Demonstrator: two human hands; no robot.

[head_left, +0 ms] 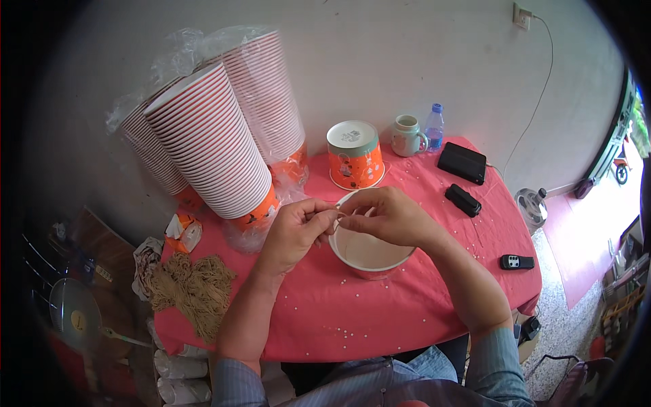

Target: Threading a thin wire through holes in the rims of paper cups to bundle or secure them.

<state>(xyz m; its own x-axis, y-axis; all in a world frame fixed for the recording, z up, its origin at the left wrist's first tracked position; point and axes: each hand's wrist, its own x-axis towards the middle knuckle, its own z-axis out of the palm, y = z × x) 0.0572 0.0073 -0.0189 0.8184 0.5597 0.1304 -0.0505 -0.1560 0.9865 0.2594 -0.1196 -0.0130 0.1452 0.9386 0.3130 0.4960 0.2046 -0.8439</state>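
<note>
In the middle of the table, an open paper bucket (374, 252) with a white inside stands upright, partly covered by my hands. My left hand (297, 229) is closed, thumb and forefinger pinched on a thin cord (338, 218) above the bucket's left rim. The fingers of my right hand (388, 216) pinch the same cord from the other side, so the fingertips nearly meet. Most of the cord is hidden by my fingers. A tangled pile of tan cords (193, 288) lies left of my left forearm.
Tall nested stacks of paper buckets (210, 139), partly in clear plastic, lean at the back left. An upturned orange bucket (356, 159), a mug (407, 138), a bottle (435, 125), a black case (462, 163) and a dark device (463, 200) stand behind. Small white dots dot the red tablecloth (312, 305).
</note>
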